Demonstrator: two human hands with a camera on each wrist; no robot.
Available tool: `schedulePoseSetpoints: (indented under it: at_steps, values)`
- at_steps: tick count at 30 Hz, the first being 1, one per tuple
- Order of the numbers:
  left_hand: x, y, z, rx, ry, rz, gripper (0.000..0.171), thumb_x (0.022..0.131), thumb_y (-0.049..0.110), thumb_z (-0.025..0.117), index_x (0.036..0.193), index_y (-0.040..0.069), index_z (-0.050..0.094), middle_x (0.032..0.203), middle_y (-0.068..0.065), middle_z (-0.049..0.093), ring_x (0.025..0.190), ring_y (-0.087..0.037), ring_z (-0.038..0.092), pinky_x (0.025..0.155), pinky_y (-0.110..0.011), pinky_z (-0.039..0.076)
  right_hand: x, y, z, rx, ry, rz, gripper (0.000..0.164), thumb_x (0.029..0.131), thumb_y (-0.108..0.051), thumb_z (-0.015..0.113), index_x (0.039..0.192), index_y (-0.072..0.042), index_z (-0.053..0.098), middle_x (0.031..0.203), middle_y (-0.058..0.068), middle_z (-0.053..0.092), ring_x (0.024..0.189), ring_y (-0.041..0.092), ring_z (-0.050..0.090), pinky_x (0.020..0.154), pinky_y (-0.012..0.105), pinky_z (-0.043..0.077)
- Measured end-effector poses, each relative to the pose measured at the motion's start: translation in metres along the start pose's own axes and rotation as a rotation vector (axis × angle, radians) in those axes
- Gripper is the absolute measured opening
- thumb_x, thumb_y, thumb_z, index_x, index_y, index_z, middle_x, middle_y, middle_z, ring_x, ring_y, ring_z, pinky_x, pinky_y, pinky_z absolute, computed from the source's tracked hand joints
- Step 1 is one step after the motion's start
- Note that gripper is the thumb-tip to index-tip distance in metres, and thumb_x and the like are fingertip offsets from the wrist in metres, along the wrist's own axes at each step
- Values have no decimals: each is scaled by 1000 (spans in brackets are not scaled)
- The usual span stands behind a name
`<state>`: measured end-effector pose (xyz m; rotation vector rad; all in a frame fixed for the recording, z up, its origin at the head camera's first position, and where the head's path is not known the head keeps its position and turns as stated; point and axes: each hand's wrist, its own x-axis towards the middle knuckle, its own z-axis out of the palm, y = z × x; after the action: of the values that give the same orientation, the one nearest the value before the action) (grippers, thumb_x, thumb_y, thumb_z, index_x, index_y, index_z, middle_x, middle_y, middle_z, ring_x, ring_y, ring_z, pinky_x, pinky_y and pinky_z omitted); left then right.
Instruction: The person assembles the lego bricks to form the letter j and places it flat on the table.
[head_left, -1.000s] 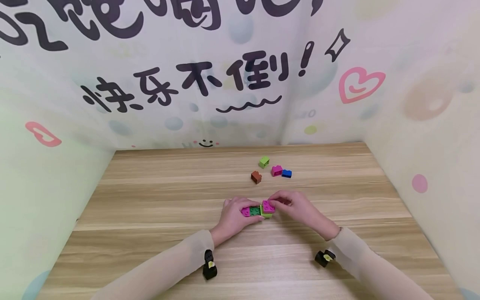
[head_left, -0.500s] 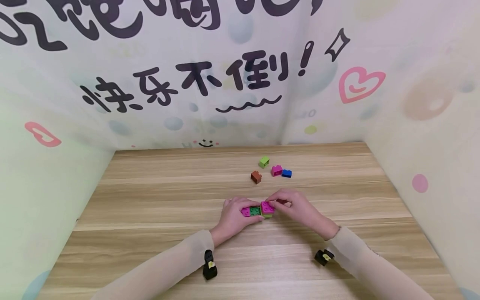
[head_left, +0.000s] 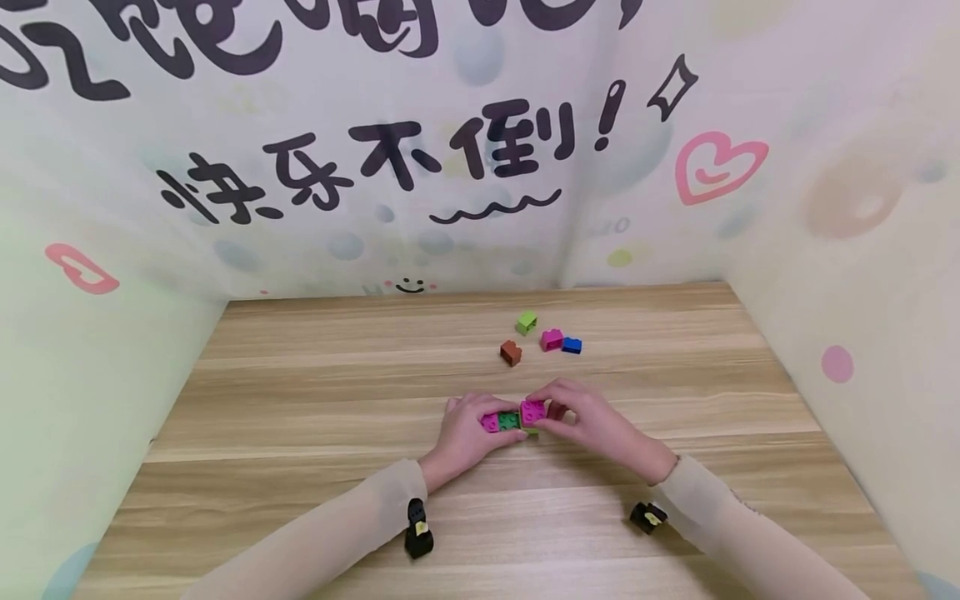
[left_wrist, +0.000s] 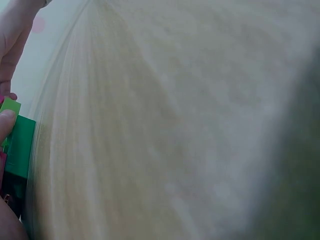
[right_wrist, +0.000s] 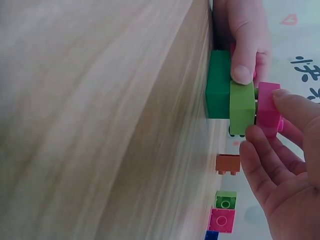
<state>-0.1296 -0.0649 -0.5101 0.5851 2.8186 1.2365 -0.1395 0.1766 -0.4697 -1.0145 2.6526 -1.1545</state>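
My left hand (head_left: pixel 467 437) grips a small stack of toy building bricks from the left, its thumb against the lime brick (right_wrist: pixel 242 107). The dark green brick (right_wrist: pixel 218 85) is the lowest layer, with lime above it. At the stack's left end a magenta brick (head_left: pixel 490 422) shows between the fingers. My right hand (head_left: pixel 596 421) pinches another pink brick (right_wrist: pixel 268 108) between thumb and fingers on top of the lime one. Lime studs show in a narrow gap between these two. In the left wrist view the stack (left_wrist: pixel 21 145) is cut off at the left edge.
Beyond the hands on the wooden table (head_left: pixel 337 367) lie loose bricks: brown (head_left: pixel 511 353), lime (head_left: pixel 527 322), pink (head_left: pixel 552 339) and blue (head_left: pixel 572 345), the last two side by side. A printed cloth wall (head_left: pixel 337 250) rises behind the table's far edge.
The pink brick has shifted slightly left over the lime brick and lined up with it. My right fingers have moved to spread along its sides. The left hand stays in place.
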Motion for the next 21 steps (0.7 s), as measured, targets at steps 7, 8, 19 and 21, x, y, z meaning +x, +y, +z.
schedulePoseSetpoints:
  at_steps: [7, 8, 19, 21]
  values:
    - [0, -1, 0, 2, 1, 6, 43, 83, 42, 88, 121, 23, 79, 115, 4, 75, 111, -18, 59, 88, -39, 30, 2, 0, 0, -4, -5, -32, 28, 96, -13, 77, 124, -11, 72, 113, 0, 68, 89, 9, 63, 76, 25, 56]
    - [0, -1, 0, 1, 1, 6, 43, 83, 42, 88, 121, 23, 79, 115, 4, 75, 111, -18, 59, 88, -39, 30, 2, 0, 0, -3, -8, -35, 28, 96, -13, 76, 124, -11, 72, 112, 0, 67, 89, 9, 63, 76, 25, 56]
    - [0, -1, 1, -6, 8, 14, 43, 83, 41, 88, 120, 22, 79, 113, 4, 76, 109, -18, 59, 88, -39, 30, 6, -2, -3, -24, -78, 0, 26, 98, -15, 74, 123, -11, 70, 104, -5, 59, 89, 9, 58, 77, 26, 55]
    - [0, -1, 1, -3, 11, 14, 43, 83, 42, 88, 120, 22, 79, 112, 4, 76, 109, -18, 59, 88, -39, 30, 6, -4, -4, -36, -91, 1, 25, 98, -15, 74, 123, -10, 69, 104, -4, 58, 89, 11, 57, 77, 26, 55]
